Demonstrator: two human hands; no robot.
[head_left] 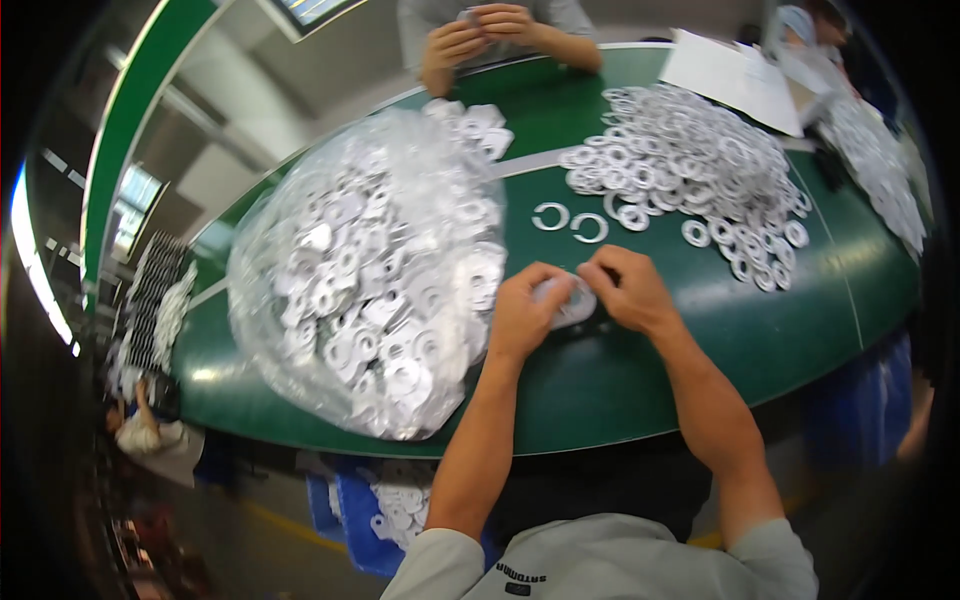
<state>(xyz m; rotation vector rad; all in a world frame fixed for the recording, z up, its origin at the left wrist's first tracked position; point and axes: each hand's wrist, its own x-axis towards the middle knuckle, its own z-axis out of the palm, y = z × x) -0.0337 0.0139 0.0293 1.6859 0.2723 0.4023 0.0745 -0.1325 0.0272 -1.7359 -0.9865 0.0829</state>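
Over the green table, both my hands are closed on one white, rounded plastic part with a ring-shaped opening. My left hand grips its left side between thumb and fingers. At its upper right edge, my right hand pinches with thumb and bent fingers; the fingertips partly cover the part. Just beyond my hands lie two open C-shaped white rings, a nearer one and a farther one. To the left, a large clear plastic bag spreads open under a heap of white ring-ended parts.
A big pile of white rings covers the table's far right, with white sheets behind it. Across the table, another person's hands hold something small. Below the near edge stands a blue bin with white parts.
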